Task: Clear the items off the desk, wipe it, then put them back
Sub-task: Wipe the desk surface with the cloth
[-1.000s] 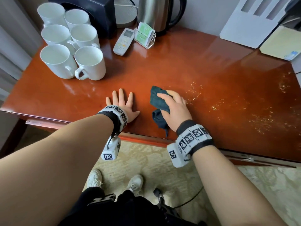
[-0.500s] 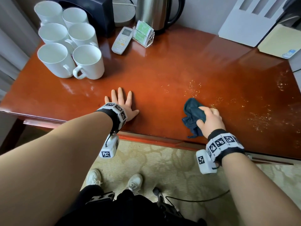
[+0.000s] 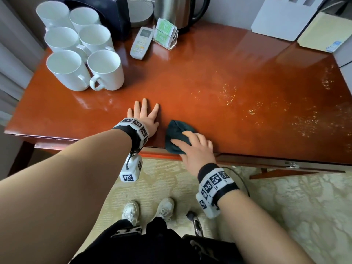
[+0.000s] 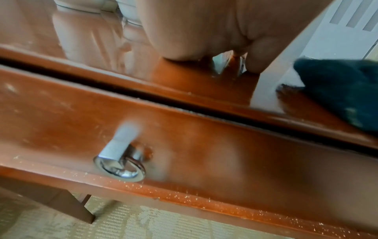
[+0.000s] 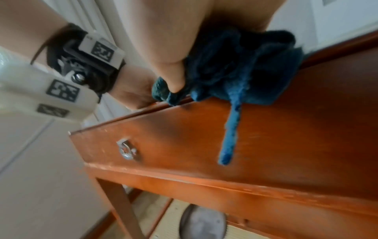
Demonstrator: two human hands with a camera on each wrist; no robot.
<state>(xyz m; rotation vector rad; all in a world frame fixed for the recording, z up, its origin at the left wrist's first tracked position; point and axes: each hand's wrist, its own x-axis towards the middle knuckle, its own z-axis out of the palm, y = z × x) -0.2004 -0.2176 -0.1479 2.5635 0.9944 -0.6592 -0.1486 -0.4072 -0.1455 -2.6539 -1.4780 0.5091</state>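
**Wiping under way, right side still speckled**

The right hand grips a bunched dark cloth at the lower centre of the frame, pressing it onto the table right at the near edge; one strip of cloth dangles over the drawer front. The left hand lies flat just left of the cloth, fingers spread, holding nothing. Judging by the surface, the middle looks glossy and done, but pale specks litter the centre right. Mugs crowd the upper left, with a remote and kettle along the top, so the clearing looks partial. The speckled stretch remains, and then the putting back.
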